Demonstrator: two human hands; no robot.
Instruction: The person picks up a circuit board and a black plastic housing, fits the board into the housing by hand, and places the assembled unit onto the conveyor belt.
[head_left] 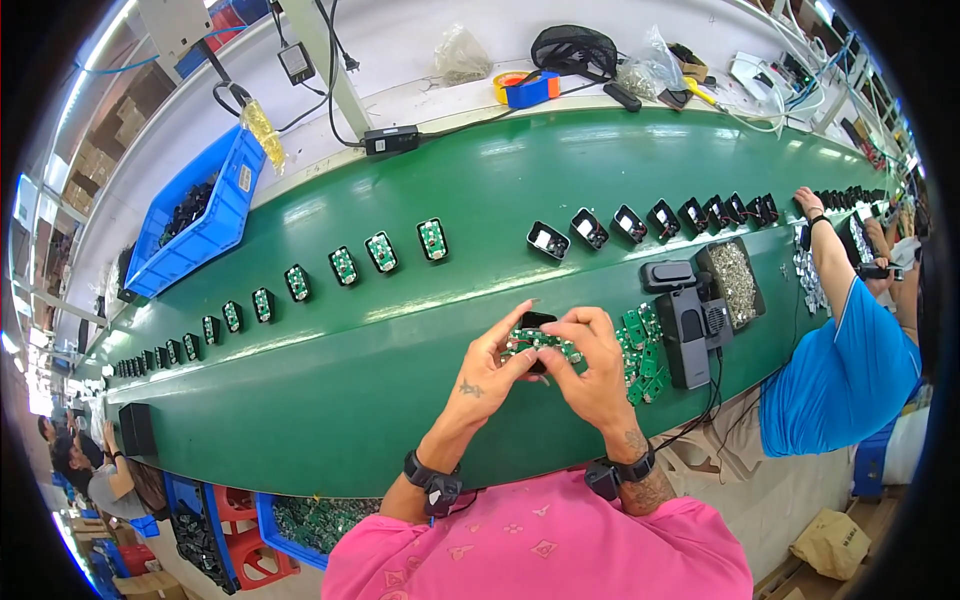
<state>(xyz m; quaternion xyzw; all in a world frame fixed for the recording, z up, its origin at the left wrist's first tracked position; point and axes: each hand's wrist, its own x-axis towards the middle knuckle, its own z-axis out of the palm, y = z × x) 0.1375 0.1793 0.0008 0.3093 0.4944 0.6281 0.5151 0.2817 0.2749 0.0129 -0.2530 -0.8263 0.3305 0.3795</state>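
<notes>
Over the near edge of the green bench, both my hands meet around a small black casing and a green circuit board with thin red wire. My left hand grips the casing from the left side, its thumb by the board. From the right, my right hand has thumb and fingers closed on the board's edge. Fingers partly hide both parts, so how far the board sits inside cannot be made out. Just right of my right hand lies a pile of loose green circuit boards.
Black casings with boards line the bench leftward; open casings line it rightward. Right of the pile stand a black device and a box of small metal parts. A blue crate sits far left. A co-worker in blue reaches in.
</notes>
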